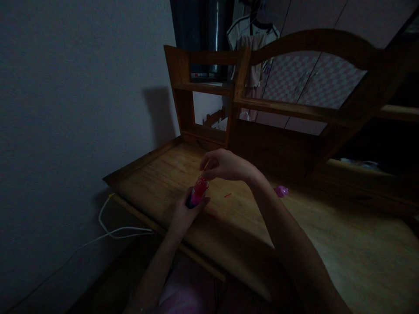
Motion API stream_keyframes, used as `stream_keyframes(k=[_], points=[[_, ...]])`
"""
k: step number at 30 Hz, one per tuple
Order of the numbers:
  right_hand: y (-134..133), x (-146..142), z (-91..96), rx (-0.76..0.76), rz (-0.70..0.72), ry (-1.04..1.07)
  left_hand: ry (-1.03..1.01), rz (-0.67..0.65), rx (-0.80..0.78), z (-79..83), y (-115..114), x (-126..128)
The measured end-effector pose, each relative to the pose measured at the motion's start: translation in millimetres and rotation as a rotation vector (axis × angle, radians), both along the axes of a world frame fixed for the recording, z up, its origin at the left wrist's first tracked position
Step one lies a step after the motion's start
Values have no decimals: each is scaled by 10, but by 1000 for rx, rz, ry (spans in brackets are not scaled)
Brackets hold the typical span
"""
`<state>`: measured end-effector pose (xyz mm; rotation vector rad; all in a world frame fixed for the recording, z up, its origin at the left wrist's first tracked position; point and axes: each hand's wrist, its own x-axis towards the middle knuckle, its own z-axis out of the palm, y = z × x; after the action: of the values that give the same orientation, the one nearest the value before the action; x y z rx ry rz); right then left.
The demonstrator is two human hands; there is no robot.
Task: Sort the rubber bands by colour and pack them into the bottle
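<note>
My left hand (185, 213) is wrapped round a small clear container (200, 188) with red and pink contents and a dark lower end. The container is tilted a little, its top pointing away from me. Right above that top, my right hand (222, 165) has its thumb and fingers pinched together. Something thin and orange seems to show between the fingertips, too small to name. On the desk to the right of the container lies a little red strip (228, 195). A small purple cap-like piece (281, 191) rests farther right, beyond my right forearm.
The wooden desk (157, 174) meets a pale wall (98, 87) on the left. A wooden shelf unit (240, 74) stands along its back. White cables (124, 228) hang beside the left edge. Behind are hanging clothes (255, 43) and a checkered cabinet (294, 78). The room is dim.
</note>
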<state>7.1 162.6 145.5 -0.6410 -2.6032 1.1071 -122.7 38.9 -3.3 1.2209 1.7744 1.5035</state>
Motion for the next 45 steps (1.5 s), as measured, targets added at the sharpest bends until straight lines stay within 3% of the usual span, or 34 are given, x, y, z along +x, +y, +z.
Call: stream_keyframes(k=[11, 22, 30, 35, 45], points=[[-11, 68, 90, 170, -23, 2, 19, -24, -7, 7, -16, 1], [-64, -45, -23, 115, -41, 10, -20, -11, -9, 38, -25, 20], [87, 25, -12, 12, -20, 64, -9, 18, -5, 20, -15, -2], [186, 18, -78, 135, 26, 20, -11, 29, -43, 19, -25, -2], [121, -185, -326, 136, 74, -235, 39, -61, -24, 98, -60, 62]])
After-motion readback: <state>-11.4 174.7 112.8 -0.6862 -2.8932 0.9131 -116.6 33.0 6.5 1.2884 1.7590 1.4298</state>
